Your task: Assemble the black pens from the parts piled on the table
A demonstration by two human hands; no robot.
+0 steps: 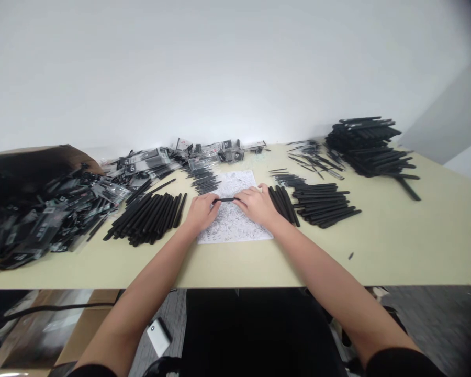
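Between my two hands a slim black pen [226, 199] lies level above a scribbled sheet of paper [235, 230]. My left hand [201, 210] has its fingers closed on the pen's left end. The right end is pinched by my right hand [257, 204]; its fingertips cover that end. Thick black pens [151, 217] lie in a bundle left of the paper. Right of it are more black pens [284, 205] and a stack of them [324, 204]. Thin refills [204, 180] lie in a row just behind my left hand, and similar thin refills [288, 178] lie behind my right.
A cardboard box [74, 154] on the left spills packaged refills [43, 230] across the table [416, 246]. Plastic packets [212, 152] line the wall. A tall pile of black pens [369, 141] stands back right. One small dark piece [350, 256] lies near the front edge.
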